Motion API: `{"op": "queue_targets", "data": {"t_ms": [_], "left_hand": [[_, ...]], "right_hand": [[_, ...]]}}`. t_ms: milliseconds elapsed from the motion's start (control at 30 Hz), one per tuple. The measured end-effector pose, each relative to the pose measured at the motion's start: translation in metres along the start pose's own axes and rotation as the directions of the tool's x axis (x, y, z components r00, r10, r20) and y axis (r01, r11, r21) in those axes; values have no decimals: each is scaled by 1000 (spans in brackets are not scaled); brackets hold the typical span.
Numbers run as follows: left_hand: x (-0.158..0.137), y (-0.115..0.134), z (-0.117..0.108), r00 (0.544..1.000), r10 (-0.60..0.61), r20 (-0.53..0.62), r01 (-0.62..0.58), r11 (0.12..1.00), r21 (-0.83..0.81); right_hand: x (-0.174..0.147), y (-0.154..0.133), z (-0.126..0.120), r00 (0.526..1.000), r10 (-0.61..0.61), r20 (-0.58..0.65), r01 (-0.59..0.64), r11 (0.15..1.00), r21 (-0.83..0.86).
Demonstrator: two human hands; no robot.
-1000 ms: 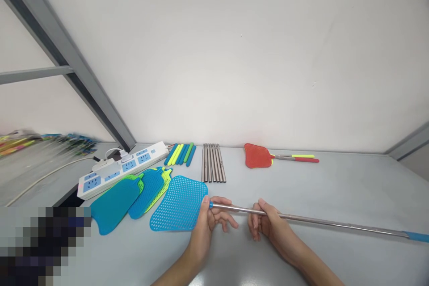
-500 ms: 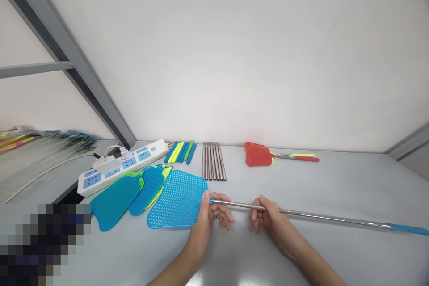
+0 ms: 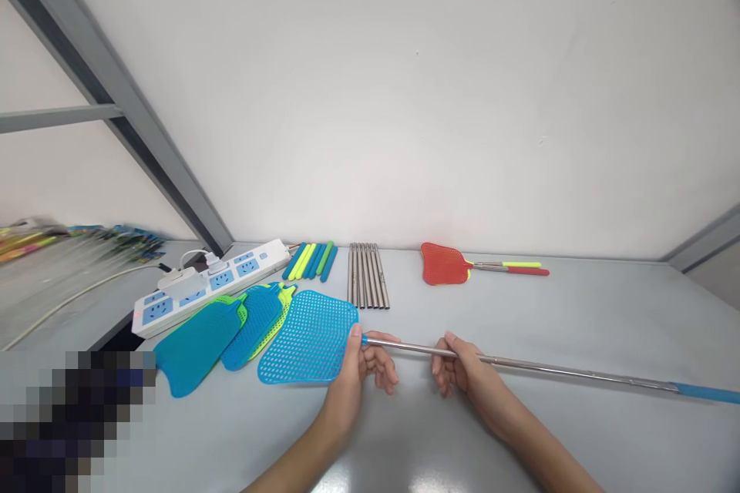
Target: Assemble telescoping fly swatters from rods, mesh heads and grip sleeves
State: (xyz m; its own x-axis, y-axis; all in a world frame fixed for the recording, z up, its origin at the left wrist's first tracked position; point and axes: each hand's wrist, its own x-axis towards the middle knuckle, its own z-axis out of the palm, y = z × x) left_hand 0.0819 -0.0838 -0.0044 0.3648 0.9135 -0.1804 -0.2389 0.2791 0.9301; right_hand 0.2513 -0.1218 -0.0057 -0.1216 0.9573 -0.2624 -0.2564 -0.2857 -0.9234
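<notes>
A blue fly swatter [image 3: 312,337] with a long extended metal rod lies across my two hands, its mesh head at the left and its blue grip at the far right edge. My left hand [image 3: 359,366] pinches the neck between thumb and fingers, where the head meets the rod. Farther along the rod, my right hand [image 3: 462,366] holds it with the thumb on top and fingers curled below. Left of the held head, loose blue and green-yellow swatter heads [image 3: 202,343] lie overlapping on the table.
Behind my hands lie several metal rods [image 3: 368,277] in a row. Blue, yellow and green grips [image 3: 312,262] are beside them. A white power strip [image 3: 213,289] stands at the left. Red and yellow fly swatters [image 3: 445,265] lie near the wall. Blurred packaged items [image 3: 116,243] are far left.
The held blue swatter's head has tilted slightly, its lower edge rising a little. Both hands keep their hold in nearly the same places.
</notes>
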Motion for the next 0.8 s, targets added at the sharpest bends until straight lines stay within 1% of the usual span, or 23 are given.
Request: {"op": "queue_targets", "data": {"t_ms": [167, 300, 433, 567, 800], "left_hand": [[2, -4, 0, 998, 28, -53, -28, 1000, -3], [1, -9, 1, 999, 23, -40, -24, 999, -23], [-2, -11, 2, 999, -9, -48, 6, 998, -57], [-4, -11, 3, 999, -40, -8, 40, 998, -40], [-8, -12, 5, 996, -67, 56, 67, 998, 4]], "right_hand": [[1, 2, -2, 1000, 7, 9, -7, 1000, 4], [3, 6, -4, 999, -15, 46, 15, 1000, 13], [0, 5, -4, 991, -66, 118, 75, 994, -76], [-6, 0, 1, 983, -79, 163, 105, 982, -159], [-7, 2, 1, 980, -86, 177, 119, 976, -183]]}}
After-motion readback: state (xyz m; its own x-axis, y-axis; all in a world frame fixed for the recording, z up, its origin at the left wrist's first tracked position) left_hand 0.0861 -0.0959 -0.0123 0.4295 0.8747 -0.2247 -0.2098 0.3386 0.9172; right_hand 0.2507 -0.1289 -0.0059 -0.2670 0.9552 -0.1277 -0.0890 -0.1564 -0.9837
